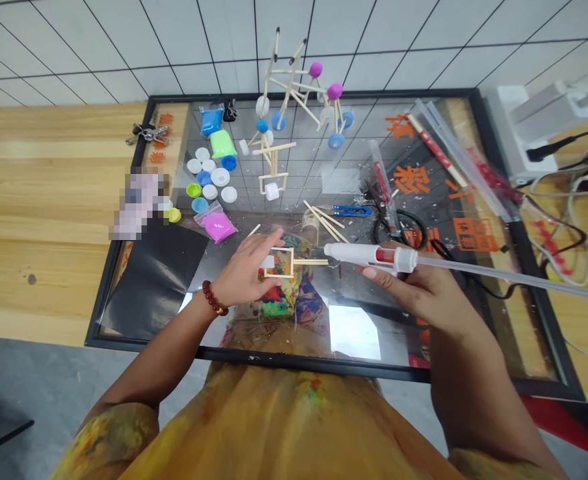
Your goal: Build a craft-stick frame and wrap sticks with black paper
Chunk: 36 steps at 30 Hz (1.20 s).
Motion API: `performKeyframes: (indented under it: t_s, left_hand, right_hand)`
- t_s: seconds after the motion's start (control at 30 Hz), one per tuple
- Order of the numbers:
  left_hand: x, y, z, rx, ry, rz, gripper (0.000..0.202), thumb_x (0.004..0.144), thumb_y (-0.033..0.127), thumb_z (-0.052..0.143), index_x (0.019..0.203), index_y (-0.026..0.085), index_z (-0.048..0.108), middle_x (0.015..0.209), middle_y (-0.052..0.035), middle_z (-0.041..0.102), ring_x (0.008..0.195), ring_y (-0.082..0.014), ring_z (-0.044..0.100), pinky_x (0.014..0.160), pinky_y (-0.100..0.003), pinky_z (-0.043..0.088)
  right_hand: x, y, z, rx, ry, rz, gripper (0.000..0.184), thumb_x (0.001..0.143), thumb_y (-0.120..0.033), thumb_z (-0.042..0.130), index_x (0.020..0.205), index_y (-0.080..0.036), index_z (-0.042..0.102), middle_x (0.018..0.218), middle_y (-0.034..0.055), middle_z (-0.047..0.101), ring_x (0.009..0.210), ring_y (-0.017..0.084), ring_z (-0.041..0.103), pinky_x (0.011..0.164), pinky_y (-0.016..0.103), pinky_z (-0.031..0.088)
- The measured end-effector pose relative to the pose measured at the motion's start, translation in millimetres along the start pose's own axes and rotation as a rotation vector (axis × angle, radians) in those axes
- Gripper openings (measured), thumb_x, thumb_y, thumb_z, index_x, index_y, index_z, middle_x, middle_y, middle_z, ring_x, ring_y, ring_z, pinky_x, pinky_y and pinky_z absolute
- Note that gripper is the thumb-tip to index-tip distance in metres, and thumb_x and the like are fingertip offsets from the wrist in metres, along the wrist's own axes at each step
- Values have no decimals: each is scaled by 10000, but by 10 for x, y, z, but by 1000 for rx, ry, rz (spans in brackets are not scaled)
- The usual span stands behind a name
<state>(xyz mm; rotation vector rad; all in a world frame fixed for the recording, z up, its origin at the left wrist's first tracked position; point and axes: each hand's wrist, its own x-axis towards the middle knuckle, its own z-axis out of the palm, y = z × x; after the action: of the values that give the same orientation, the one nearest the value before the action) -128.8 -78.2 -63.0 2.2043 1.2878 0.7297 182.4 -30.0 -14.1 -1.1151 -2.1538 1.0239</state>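
Observation:
My left hand (247,268) lies low over the glass, its thumb and fingers around the left end of a small frame of wooden sticks (293,263). A white block (267,262) sits inside that end, partly hidden by the fingers. From the frame's right side, thin sticks (311,262) point towards my right hand (417,290). That hand is closed around a white hot glue gun (354,254), whose nozzle is just right of the stick ends. A long clear glue stick (504,275) runs out of the gun's back.
Stick models with pink and blue parts (294,83) stand at the back. Bottle caps (220,177) and bags of coloured clay (219,225) lie left, beside black paper (159,277). Loose sticks (327,223), a blue snipper (353,211) and scissors (409,227) lie ahead. Cables (574,200) are right.

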Motion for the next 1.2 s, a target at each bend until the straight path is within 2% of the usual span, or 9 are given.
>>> performKeyframes:
  t_s: [0.17, 0.3, 0.47, 0.63, 0.97, 1.2]
  left_hand:
    - [-16, 21, -2, 6, 11, 21, 957, 833, 418, 728, 1579, 223, 161, 1407, -159, 569, 1322, -323, 511, 1151, -563, 368]
    - [-24, 26, 3, 0, 11, 13, 966, 840, 423, 717, 1585, 228, 133, 1427, -164, 550, 1335, -330, 497, 1149, -572, 367]
    - [-30, 11, 23, -2, -8, 11, 962, 848, 414, 710, 1587, 231, 122, 1423, -164, 535, 1328, -339, 490, 1151, -578, 364]
    - [-36, 3, 47, -9, -16, -6, 940, 854, 430, 688, 1581, 206, 135, 1418, -180, 530, 1331, -345, 482, 1164, -578, 343]
    - [-35, 14, 72, -24, -23, -3, 980, 827, 287, 707, 1585, 207, 90, 1423, -188, 513, 1322, -365, 479, 1144, -612, 344]
    - [-24, -11, 99, -48, 15, 49, 982, 846, 274, 680, 1591, 223, 42, 1388, -177, 548, 1303, -352, 500, 1131, -619, 347]
  right_hand:
    - [-21, -42, 0, 4, -31, 51, 222, 920, -395, 605, 880, -187, 672, 804, 22, 642, 680, 155, 601, 616, 279, 464]
    - [-23, -89, 17, -18, -8, 89, 232, 930, -425, 577, 972, -213, 663, 1034, 64, 676, 877, 204, 655, 777, 332, 522]
    - [-9, -84, 75, -116, -33, -19, 157, 940, -361, 570, 973, -221, 633, 1130, 76, 627, 985, 216, 648, 865, 345, 534]
    - [-38, -98, 89, -240, -73, -102, 135, 939, -332, 569, 1030, -239, 605, 1163, 78, 598, 975, 216, 654, 792, 330, 555]
    - [-6, -189, 105, -330, -114, -102, 143, 935, -381, 543, 928, -246, 588, 1079, 79, 612, 858, 214, 665, 703, 334, 568]
    - [32, -173, 93, -311, -115, -87, 129, 917, -375, 563, 921, -254, 607, 1082, 102, 625, 896, 263, 675, 725, 386, 581]
